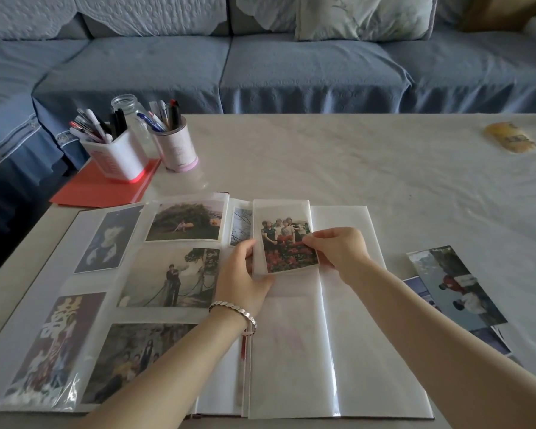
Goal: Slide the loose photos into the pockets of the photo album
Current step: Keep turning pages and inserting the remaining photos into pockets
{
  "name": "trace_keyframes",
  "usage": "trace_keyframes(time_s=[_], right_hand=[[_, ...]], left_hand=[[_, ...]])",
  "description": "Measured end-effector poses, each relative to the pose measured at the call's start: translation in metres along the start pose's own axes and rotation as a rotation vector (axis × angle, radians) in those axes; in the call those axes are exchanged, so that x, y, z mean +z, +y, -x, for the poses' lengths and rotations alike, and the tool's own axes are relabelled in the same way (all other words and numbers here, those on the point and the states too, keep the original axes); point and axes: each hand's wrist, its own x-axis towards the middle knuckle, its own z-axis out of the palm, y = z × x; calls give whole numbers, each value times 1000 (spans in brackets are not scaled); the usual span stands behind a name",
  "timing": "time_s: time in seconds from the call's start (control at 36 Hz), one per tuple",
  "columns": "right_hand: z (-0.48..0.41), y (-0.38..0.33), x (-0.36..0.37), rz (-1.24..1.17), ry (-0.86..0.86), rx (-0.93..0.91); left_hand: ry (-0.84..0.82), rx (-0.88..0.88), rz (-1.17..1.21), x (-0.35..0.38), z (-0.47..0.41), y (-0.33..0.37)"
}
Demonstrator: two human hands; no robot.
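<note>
Translucent pocket (280,212) in play: grips its left edge with left hand (245,274), pinches right edge of upright photo (287,246), squarely between both, with right hand (338,252).

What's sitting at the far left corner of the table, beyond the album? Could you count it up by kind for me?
Pen holders: 2
Glass jar: 1
Red folder: 1
Total: 4
</note>
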Motion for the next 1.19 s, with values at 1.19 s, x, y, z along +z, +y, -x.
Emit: trace_keyframes(time_s=[1.19], right_hand=[[6, -17, -13, 344, -2, -136]], left_hand=[[-15, -1, -31, -2, 4, 1]])
